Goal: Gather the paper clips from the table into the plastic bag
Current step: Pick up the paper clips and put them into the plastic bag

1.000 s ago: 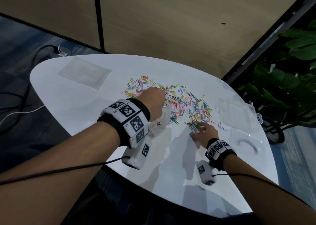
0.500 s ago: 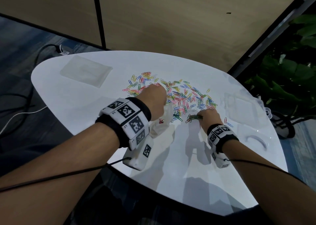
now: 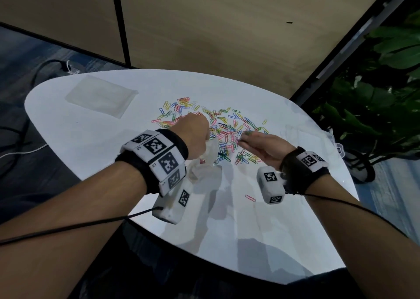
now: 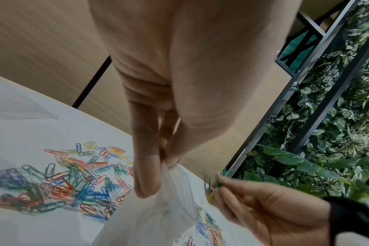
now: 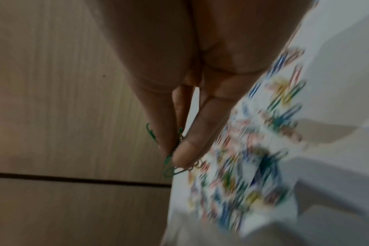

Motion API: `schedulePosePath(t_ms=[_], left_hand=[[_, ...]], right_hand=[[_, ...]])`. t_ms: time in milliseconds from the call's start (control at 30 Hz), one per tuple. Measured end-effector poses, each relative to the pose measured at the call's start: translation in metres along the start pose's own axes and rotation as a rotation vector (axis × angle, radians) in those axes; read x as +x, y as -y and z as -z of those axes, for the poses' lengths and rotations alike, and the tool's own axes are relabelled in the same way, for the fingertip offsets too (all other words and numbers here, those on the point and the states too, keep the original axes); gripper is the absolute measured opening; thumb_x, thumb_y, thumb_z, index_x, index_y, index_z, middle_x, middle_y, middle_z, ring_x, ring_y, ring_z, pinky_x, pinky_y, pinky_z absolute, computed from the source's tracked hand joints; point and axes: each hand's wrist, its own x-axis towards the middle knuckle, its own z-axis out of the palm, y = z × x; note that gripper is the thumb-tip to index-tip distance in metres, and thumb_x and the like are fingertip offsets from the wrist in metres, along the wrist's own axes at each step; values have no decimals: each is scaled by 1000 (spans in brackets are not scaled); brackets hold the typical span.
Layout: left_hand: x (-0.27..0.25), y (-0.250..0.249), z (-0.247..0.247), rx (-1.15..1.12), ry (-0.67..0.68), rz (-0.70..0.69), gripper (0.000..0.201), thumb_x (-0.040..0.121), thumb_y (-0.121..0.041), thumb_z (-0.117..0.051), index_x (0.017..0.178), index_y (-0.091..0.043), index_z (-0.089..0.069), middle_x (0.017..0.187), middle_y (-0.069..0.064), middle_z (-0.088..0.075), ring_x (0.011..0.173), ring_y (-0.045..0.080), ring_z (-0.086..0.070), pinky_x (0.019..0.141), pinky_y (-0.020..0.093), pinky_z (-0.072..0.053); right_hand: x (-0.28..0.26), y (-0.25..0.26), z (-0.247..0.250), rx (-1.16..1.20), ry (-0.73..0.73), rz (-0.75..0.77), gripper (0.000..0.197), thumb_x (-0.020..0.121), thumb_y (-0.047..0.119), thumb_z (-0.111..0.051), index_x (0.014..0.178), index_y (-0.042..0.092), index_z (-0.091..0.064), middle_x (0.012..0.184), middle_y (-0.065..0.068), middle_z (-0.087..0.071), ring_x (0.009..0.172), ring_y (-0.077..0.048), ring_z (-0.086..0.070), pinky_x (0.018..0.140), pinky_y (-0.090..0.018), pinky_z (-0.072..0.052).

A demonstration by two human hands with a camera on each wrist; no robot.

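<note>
Many coloured paper clips point(image 3: 227, 128) lie scattered across the middle of the white table point(image 3: 91, 139); the pile also shows in the left wrist view point(image 4: 74, 186). My left hand point(image 3: 195, 133) pinches the top edge of a small clear plastic bag point(image 3: 209, 155), which hangs from thumb and fingers point(image 4: 171, 199). My right hand point(image 3: 261, 144) is lifted just right of the bag and pinches a small bunch of mostly green paper clips point(image 3: 246, 133) at its fingertips point(image 5: 171, 156). One pink clip point(image 3: 250, 198) lies alone nearer to me.
A flat clear bag point(image 3: 101, 95) lies at the table's far left. A clear plastic box point(image 3: 318, 144) sits at the right edge. Green plants point(image 3: 375, 94) stand beyond the right side, and cables point(image 3: 45, 69) run over the floor on the left.
My right hand gathered clips from the table, lifted them and turned palm-up toward the bag. The left hand has kept holding the bag in place.
</note>
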Motion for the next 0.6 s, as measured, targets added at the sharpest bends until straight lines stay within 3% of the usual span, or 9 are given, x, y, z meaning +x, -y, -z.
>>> schedulePosePath(t_ms=[33, 100, 200, 300, 367, 467, 600], left_hand=[[-1, -1, -1, 1, -3, 0, 26, 87, 9, -52, 83, -16, -56, 80, 9, -55, 70, 26, -63, 81, 36, -59], [-2, -2, 0, -14, -24, -7, 24, 88, 7, -54, 88, -13, -67, 85, 13, -64, 79, 28, -70, 85, 38, -60], [-6, -5, 0, -80, -44, 0, 28, 91, 2, -59, 114, -5, -73, 109, 15, -72, 96, 28, -71, 90, 37, -58], [-8, -6, 1, -128, -52, -2, 30, 91, 1, -60, 118, -4, -71, 115, 14, -71, 101, 28, -70, 93, 38, -57], [-10, -6, 1, -149, -41, -3, 30, 91, 2, -59, 117, -4, -71, 112, 14, -71, 99, 28, -70, 94, 38, -57], [-10, -6, 0, -170, -23, 0, 30, 91, 4, -57, 115, -4, -72, 109, 14, -71, 99, 28, -70, 93, 38, -57], [-10, -5, 0, -164, 6, 3, 33, 89, 5, -61, 119, -4, -71, 116, 12, -70, 101, 27, -70, 92, 34, -57]], right_hand=[[-7, 2, -13, 15, 67, 0, 19, 87, -3, -62, 106, -7, -63, 100, -14, -72, 97, -20, -72, 77, -20, -57], [-21, 0, -40, -12, 172, -11, 14, 89, -5, -58, 103, -6, -64, 96, -13, -72, 93, -18, -72, 78, -19, -57], [-35, -12, -69, -190, 260, 7, 18, 86, -12, -59, 100, -4, -67, 90, -14, -72, 82, -19, -72, 78, -22, -58], [-40, -28, -82, -782, 113, 248, 22, 78, -4, -71, 96, 7, -76, 83, -7, -75, 77, -15, -71, 81, -25, -57], [-42, -37, -89, -1048, -19, 369, 20, 77, 4, -71, 93, 14, -78, 76, -2, -73, 74, -15, -70, 76, -26, -57], [-43, -40, -95, -1148, -47, 445, 14, 81, 7, -67, 86, 13, -78, 71, -4, -71, 68, -21, -65, 67, -28, -52], [-43, -39, -95, -1309, 46, 434, 29, 85, -1, -53, 98, 10, -77, 78, -3, -68, 70, -17, -53, 68, -19, -37]])
